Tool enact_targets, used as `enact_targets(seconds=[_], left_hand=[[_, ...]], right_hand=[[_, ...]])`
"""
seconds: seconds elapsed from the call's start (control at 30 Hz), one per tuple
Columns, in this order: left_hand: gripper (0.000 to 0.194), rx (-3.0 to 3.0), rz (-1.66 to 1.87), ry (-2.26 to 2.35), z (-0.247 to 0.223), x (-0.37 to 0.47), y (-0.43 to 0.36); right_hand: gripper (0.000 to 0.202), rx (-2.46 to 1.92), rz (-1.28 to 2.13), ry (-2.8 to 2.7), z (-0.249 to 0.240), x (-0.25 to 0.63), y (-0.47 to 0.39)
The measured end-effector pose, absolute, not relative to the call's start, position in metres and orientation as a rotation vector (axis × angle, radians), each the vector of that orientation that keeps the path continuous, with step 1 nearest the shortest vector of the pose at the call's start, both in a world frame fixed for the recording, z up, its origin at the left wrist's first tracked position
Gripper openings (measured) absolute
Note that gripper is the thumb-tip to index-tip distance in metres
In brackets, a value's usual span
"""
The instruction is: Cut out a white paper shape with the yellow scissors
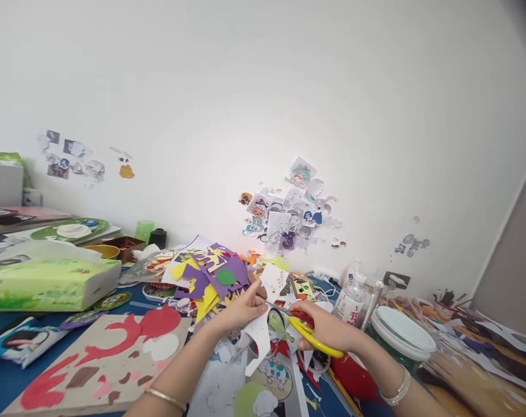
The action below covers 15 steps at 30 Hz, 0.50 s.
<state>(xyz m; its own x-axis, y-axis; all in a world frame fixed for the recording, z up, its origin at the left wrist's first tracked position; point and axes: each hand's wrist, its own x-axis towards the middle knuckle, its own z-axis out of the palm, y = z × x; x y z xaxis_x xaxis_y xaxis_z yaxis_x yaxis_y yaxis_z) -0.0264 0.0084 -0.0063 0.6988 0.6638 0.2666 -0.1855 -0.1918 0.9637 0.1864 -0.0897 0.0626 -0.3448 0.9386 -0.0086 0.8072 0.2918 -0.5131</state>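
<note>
In the head view my right hand (pixel 312 324) is closed round yellow-handled scissors (pixel 317 337), whose blades point left toward my left hand (pixel 245 307). The fingers of my left hand pinch a piece of white paper (pixel 274 281) with small drawings on it. A strip of white paper (pixel 259 341) hangs below the blades. Behind the hands lies a heap of purple and yellow paper scraps (pixel 214 272). Printed pictures (pixel 278 373) lie beneath the hands.
A cardboard sheet (pixel 128 362) with red and brown cut-outs is at the left, near a green tissue pack (pixel 54 284). On the right stand a clear bottle (pixel 352 298) and a white-lidded tub (pixel 401 333). Cut-outs (pixel 289 217) cling to the wall.
</note>
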Motion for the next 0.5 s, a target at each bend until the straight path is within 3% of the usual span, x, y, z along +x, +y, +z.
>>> enact_targets(seconds=[0.27, 0.5], left_hand=[[0.108, 1.509, 0.775, 0.34, -0.003, -0.031, 0.007], [0.094, 1.498, 0.794, 0.263, 0.003, -0.037, 0.005]], right_hand=[[0.052, -1.344, 0.885, -2.141, 0.035, 0.188, -0.082], [0.07, -1.187, 1.016, -1.973, 0.02, 0.181, -0.087]])
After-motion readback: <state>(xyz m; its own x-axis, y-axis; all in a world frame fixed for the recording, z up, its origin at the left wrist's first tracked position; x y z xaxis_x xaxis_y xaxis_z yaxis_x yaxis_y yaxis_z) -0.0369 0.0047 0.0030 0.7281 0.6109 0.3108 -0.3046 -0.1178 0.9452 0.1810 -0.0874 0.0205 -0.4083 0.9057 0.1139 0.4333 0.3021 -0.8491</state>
